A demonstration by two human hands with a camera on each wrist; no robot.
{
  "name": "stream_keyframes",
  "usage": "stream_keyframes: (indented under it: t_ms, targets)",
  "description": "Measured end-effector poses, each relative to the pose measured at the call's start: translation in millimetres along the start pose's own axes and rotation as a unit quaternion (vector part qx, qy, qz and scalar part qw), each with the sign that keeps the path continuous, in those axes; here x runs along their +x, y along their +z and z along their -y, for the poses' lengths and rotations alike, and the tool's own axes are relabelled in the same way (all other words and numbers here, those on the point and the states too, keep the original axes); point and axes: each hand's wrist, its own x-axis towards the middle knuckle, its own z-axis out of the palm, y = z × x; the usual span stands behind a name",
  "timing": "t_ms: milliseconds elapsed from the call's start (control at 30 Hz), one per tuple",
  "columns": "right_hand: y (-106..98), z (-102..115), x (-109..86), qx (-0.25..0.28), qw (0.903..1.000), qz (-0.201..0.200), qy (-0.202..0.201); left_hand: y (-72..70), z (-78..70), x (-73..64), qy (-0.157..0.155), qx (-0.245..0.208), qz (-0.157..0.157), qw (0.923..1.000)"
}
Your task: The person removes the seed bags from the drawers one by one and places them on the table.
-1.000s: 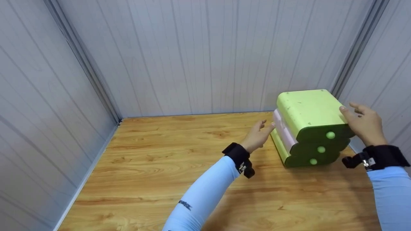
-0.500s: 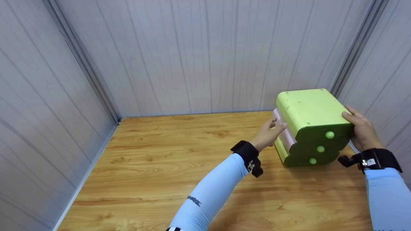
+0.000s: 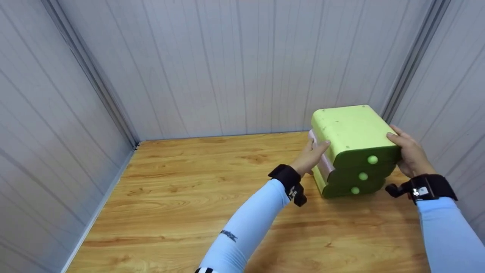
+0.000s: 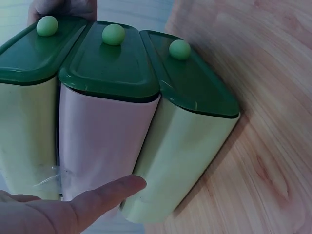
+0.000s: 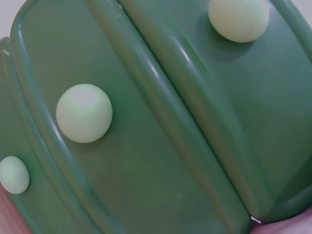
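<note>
A small cabinet of three stacked drawers stands on the right of the table, with yellow-green and pink casings, dark green fronts and round light-green knobs. The left hand lies along its left side. In the left wrist view one straight finger reaches across the pink middle casing to the bottom one. On the far side, the right hand grips the upper right edge, thumb on top and fingers down the side, partly hidden. The right wrist view is filled by the drawer fronts.
The wood-grain table meets a pale panelled wall behind. Another wall rises close to the right hand, and a third runs along the left edge.
The right hand has come in closer around the cabinet's upper edge, and the left hand has moved against its left side. The cabinet has shifted slightly left.
</note>
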Motion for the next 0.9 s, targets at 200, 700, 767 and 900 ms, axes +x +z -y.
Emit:
stream_keyframes:
  t_ms: [200,700,767,900]
  targets:
    - [24.1,-4.7,1.6,-0.018,0.9998,0.003,-0.006,-8.2,2.4,0.8,0.007,-0.017,-0.016,0.9997]
    - [86.7,-22.1,8.3,-0.019,0.9980,-0.031,-0.051,-43.3,-2.8,-6.5,0.030,-0.011,-0.055,0.9980]
    - [93.9,-23.9,9.0,-0.024,0.9978,-0.028,-0.055,-51.5,-3.4,-9.5,0.026,-0.002,-0.046,0.9986]
    - [115.2,-19.4,1.9,-0.040,0.9973,-0.009,-0.062,-70.4,-3.1,-14.3,0.014,0.004,-0.033,0.9994]
